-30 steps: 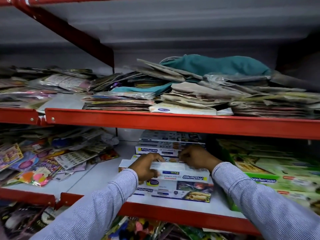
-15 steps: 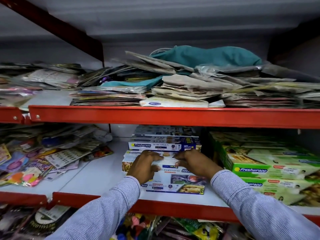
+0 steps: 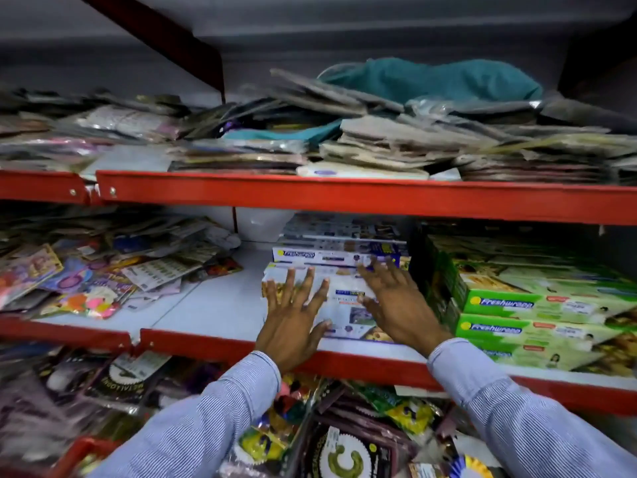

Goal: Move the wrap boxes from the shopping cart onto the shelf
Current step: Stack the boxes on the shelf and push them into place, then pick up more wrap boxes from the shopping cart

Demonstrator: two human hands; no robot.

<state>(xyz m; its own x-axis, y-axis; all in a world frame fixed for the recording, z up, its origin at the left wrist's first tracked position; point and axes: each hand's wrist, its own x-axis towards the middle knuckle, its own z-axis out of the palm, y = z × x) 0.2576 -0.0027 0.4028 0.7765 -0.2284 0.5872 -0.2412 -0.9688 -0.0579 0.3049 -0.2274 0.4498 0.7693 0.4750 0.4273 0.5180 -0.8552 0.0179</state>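
Observation:
Several white and blue Freshwrapp wrap boxes (image 3: 344, 301) lie stacked on the white middle shelf (image 3: 213, 305) behind its red front rail. My left hand (image 3: 293, 315) hovers over the left part of the front box with fingers spread, holding nothing. My right hand (image 3: 393, 301) is spread over the right part of the same box, also holding nothing. More blue boxes (image 3: 337, 255) are stacked behind. The shopping cart is out of view.
Green Freshwrapp boxes (image 3: 537, 305) are piled right of the blue ones. Loose colourful packets (image 3: 86, 281) cover the shelf's left side. The upper shelf (image 3: 344, 191) holds stacked flat packets and a teal bundle (image 3: 431, 81). Party goods (image 3: 327, 443) fill the shelf below.
Both hands have let go of the front wrap box and opened flat with fingers spread. The box now lies on the stack, pushed a little further back.

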